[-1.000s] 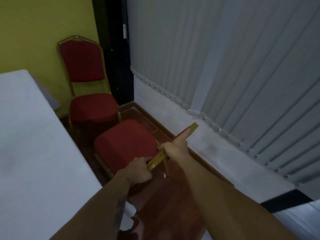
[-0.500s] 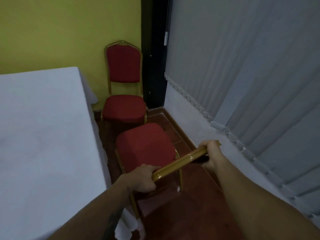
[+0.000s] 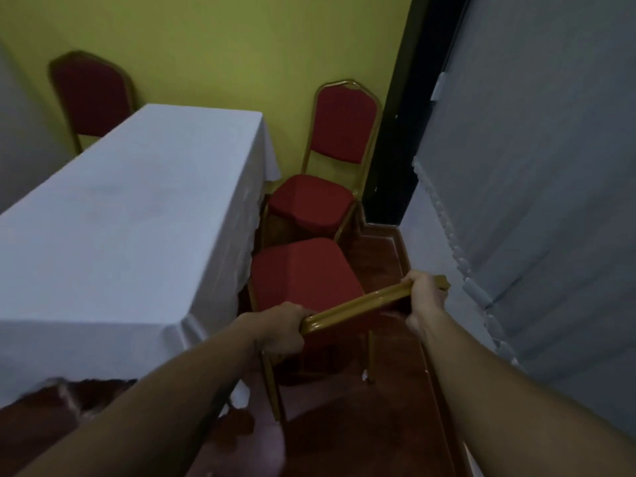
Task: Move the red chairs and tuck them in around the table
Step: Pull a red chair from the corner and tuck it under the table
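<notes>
A red chair [image 3: 303,273] with a gold frame stands right in front of me, its seat beside the long side of the table [image 3: 113,218], which wears a white cloth. My left hand [image 3: 280,327] grips the left end of the chair's gold top rail. My right hand [image 3: 425,297] grips the rail's right end. A second red chair [image 3: 320,201] stands just beyond it by the table's far corner, its back against the yellow wall. A third red chair [image 3: 91,94] shows behind the table at the far left, partly hidden.
Grey vertical blinds [image 3: 533,166] run along the right, leaving a narrow strip of red-brown floor [image 3: 361,425] between them and the table. A black door frame [image 3: 395,132] stands in the far corner. The tablecloth hangs low over the table's edge.
The view has swung left, bringing more of the table and a third chair into sight. The held chair has shifted closer to the table's side, with both hands staying on its rail.
</notes>
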